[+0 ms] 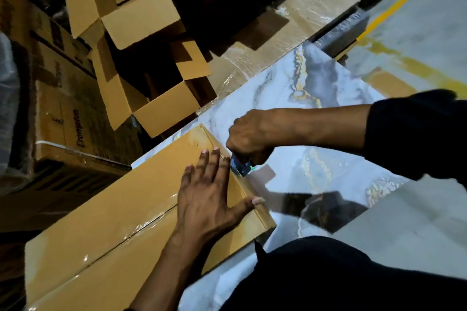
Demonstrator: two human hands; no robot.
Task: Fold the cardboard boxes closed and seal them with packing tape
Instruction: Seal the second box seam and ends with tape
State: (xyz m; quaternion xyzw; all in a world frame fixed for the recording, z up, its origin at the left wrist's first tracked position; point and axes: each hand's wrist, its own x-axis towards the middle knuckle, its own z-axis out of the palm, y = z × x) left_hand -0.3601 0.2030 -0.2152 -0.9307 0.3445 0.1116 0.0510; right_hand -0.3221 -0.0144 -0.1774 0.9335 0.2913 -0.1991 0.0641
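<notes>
Marbled tabletop (316, 88), open boxes (131, 17) stacked toward 11 o'clock. Closed box (121, 209) at 8 o'clock — left hand (204, 199) flat on top, fingers straight; right hand (250, 136) gripping tape dispenser (240, 165) at the end edge. Probably light, stiff cardboard, slick taped seam — best steadied near edges.

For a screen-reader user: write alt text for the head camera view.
A person's left hand presses flat on a closed cardboard box while the right hand grips a tape dispenser at the box's end edge. The box lies on a marble-patterned surface, with open empty boxes piled behind.
</notes>
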